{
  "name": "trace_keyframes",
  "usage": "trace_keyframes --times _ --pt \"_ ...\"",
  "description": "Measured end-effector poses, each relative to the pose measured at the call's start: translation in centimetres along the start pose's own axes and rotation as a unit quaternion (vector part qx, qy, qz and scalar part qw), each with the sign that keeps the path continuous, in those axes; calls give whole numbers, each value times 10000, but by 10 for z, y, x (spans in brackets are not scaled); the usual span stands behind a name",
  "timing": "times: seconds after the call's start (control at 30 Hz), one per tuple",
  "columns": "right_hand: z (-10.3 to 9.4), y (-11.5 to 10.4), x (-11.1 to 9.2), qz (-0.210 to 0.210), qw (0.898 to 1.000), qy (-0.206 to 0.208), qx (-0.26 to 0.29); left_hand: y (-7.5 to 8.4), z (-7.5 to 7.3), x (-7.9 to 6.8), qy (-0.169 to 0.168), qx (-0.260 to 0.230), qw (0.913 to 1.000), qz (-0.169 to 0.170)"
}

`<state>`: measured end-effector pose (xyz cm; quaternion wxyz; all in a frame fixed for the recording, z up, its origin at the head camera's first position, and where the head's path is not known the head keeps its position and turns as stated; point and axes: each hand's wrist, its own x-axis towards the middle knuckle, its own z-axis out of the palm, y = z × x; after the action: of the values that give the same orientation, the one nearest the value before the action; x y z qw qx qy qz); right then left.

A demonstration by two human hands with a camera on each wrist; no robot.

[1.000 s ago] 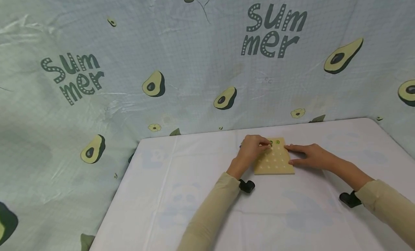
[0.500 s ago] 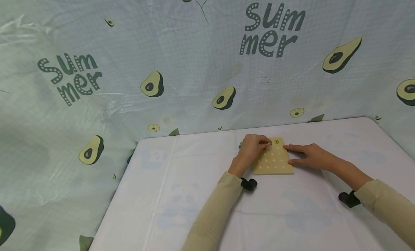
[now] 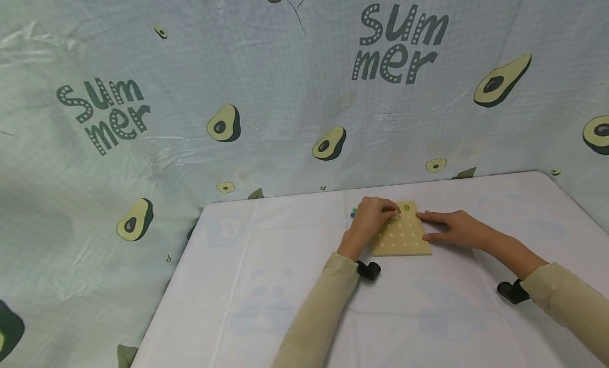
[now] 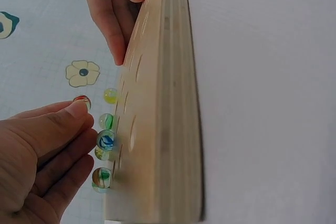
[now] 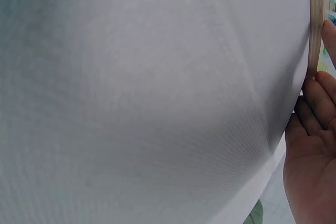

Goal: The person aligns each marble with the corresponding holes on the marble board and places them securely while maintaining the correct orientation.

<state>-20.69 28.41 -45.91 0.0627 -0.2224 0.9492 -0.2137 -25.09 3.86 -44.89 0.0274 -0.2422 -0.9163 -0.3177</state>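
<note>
A square wooden board [image 3: 402, 246] with rows of shallow round hollows lies on the table. My left hand [image 3: 368, 220] is over its far left part, pinching a clear marble with red in it [image 4: 82, 100] between thumb and fingertips. Several glass marbles show beside these fingers in the left wrist view, among them a yellow one [image 4: 110, 95], a green one [image 4: 106, 121] and a blue one [image 4: 106, 140]. At the board's right edge rests my right hand [image 3: 459, 229], fingers extended, index finger and thumb touching the wood.
Blue and green marbles [image 3: 353, 213] show just left of my left hand. A white cloth [image 3: 266, 283] with faint panda prints covers the table. Behind it hangs a pale sheet [image 3: 280, 93] with avocado prints. Each wrist wears a black camera [image 3: 368, 270].
My left wrist and forearm have shifted slightly right, while the fingertips stay over the board's far part. The right hand holds its place at the edge.
</note>
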Motion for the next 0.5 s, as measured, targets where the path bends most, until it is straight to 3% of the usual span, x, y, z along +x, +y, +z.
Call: trace_keyframes --times 0.2,0.5 --pt "1 1 0 -44 10000 13 0 -2 3 0 29 -120 9999 -79" --pt "-1 0 -1 -22 10000 -25 56 3 6 -1 -62 83 9991 -423"
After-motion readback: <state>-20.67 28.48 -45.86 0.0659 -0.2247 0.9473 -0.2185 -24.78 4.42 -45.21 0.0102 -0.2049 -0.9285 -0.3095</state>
